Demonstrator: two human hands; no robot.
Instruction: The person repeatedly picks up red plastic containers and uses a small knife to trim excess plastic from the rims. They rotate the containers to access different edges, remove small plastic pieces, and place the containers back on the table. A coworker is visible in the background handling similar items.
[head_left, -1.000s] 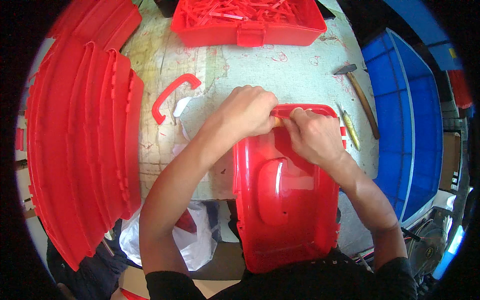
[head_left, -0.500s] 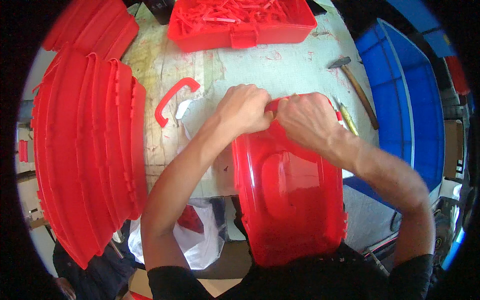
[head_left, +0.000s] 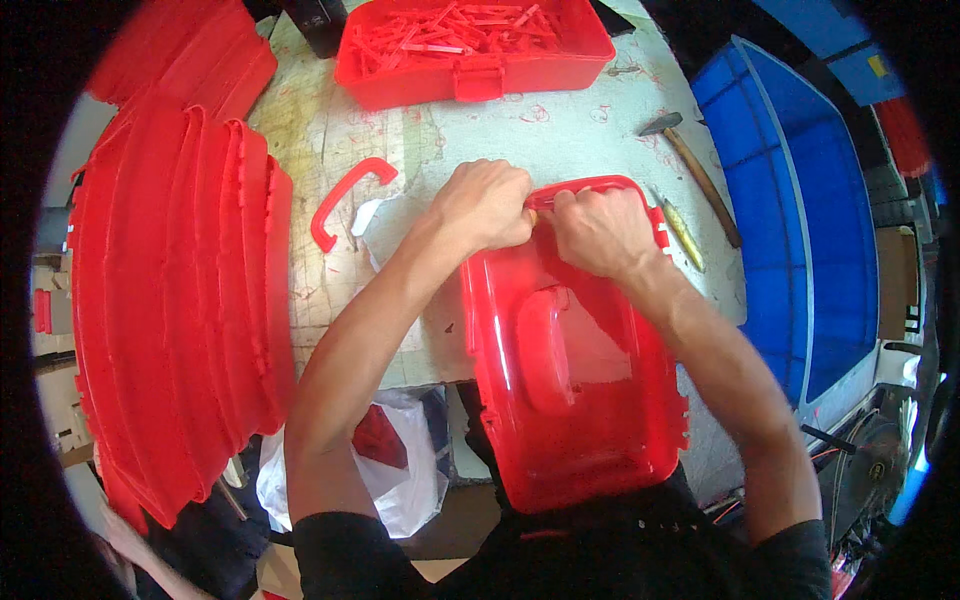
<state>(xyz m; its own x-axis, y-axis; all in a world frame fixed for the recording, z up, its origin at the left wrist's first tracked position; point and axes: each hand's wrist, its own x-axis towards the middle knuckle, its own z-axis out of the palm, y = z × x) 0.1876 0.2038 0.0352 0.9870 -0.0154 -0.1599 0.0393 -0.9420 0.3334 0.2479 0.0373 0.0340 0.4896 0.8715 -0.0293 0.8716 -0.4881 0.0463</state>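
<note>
Both forearms are bare from the short black sleeves, seen at about 6 o'clock, down to the left hand (head_left: 487, 205) and right hand (head_left: 598, 230); neither wears gloves, rings or a watch.

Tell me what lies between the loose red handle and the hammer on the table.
In the head view, both fists, left hand and right hand, gripping the red lid's far edge, lie between the loose red handle and the hammer.

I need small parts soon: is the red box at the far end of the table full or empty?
Full, or nearly: the open red box holds a heap of thin red plastic pieces across its whole inside.
</note>
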